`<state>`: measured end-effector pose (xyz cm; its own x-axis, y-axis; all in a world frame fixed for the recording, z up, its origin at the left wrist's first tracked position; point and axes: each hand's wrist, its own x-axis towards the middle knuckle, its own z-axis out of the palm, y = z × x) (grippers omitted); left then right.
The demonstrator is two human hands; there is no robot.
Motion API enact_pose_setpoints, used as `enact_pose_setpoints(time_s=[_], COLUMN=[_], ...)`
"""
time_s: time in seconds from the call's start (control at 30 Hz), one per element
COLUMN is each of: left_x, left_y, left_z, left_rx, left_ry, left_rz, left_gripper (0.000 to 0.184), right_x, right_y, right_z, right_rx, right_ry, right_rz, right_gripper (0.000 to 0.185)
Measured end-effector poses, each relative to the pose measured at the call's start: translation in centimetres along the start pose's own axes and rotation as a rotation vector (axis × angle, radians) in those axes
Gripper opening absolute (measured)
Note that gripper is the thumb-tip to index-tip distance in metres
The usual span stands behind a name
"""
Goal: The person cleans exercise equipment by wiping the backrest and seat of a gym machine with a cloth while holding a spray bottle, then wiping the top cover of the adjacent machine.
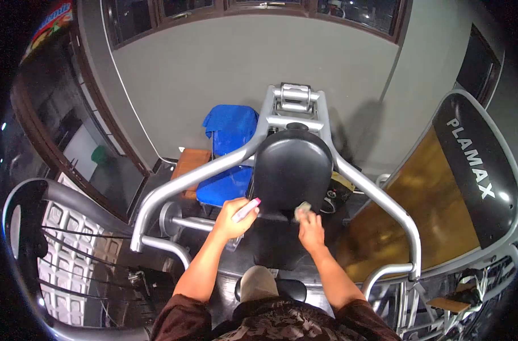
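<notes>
My left hand [230, 221] is closed around a small whitish bottle [246, 211] with a pink tip, which points up and to the right. In my right hand [311, 232] is a small pale, crumpled cloth [301, 211], pinched at the fingers. Both hands are in front of the lower part of a black padded backrest [293, 165] on an exercise machine. Whether the cloth touches the pad, I cannot tell. A silver tube frame [185, 181] curves out on either side of my arms.
A blue chair [228, 182] with a blue cloth [236, 119] over it stands behind the machine, beside a wooden box [191, 165]. A panel marked PLAMAX [460, 165] rises at the right. Glass doors [94, 125] are at the left, and a grey wall [213, 68] is behind.
</notes>
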<state>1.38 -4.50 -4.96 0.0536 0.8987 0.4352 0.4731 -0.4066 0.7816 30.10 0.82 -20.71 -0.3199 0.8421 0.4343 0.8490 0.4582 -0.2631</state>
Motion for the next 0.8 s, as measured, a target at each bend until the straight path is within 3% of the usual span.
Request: enact_pose_setpoints(time_s=[0.1, 0.17, 0.27, 0.33, 0.47, 0.67, 0.8], left_x=[-3.2, -3.8, -4.2, -3.8, -3.7, -4.4, -4.3], left_y=[0.7, 0.7, -1.2, -0.1, -0.2, 0.6, 1.2], left_z=[-0.9, -1.8, -2.0, -1.6, -1.3, -2.1, -3.6], left_rx=[-0.165, -0.163, 0.084, 0.059, 0.014, 0.1, 0.091], left_ry=[-0.059, -0.075, -0.04, -0.054, -0.07, -0.007, 0.004], left_rz=[-0.279, -0.376, -0.071, -0.01, -0.034, -0.136, -0.12], left_gripper=[0.023, 0.02, 0.017, 0.016, 0.017, 0.018, 0.017], right_x=[-2.4, -0.5, 3.8, 6.9, 7.1, -1.2, 0.6], right_y=[-0.8, -1.8, -2.0, -2.6, -3.1, -2.1, -3.2], right_z=[1.1, -0.6, -3.1, -5.5, -4.0, 2.4, -0.5], right_rx=[0.15, 0.259, 0.343, 0.315, 0.12, 0.209, 0.344], right_ry=[-0.07, 0.18, 0.497, 0.578, 0.344, 0.047, 0.249], right_rz=[0.039, 0.003, -0.065, -0.035, 0.037, 0.007, 0.048], right_gripper=[0.057, 0.057, 0.06, 0.06, 0.058, 0.055, 0.058])
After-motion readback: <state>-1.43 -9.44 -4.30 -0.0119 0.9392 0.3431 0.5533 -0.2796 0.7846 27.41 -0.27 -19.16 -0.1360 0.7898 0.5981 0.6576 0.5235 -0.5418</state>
